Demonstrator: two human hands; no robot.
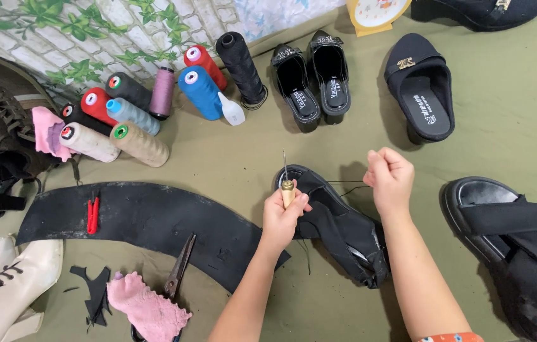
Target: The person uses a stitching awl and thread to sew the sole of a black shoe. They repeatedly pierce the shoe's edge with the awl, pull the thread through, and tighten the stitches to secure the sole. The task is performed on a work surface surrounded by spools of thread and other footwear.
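Observation:
A black strappy sandal lies on the olive cloth between my two hands. My left hand is closed around the wooden handle of a sewing awl, whose thin needle points up and away from me over the sandal's toe. My right hand is fisted to the right of the toe, pinching a thin dark thread that runs taut from the sandal's front to the fist.
Several thread cones lie at the back left beside a small white bottle. A curved black rubber sheet, scissors and pink cloth lie at front left. More black sandals and a white boot surround the cloth.

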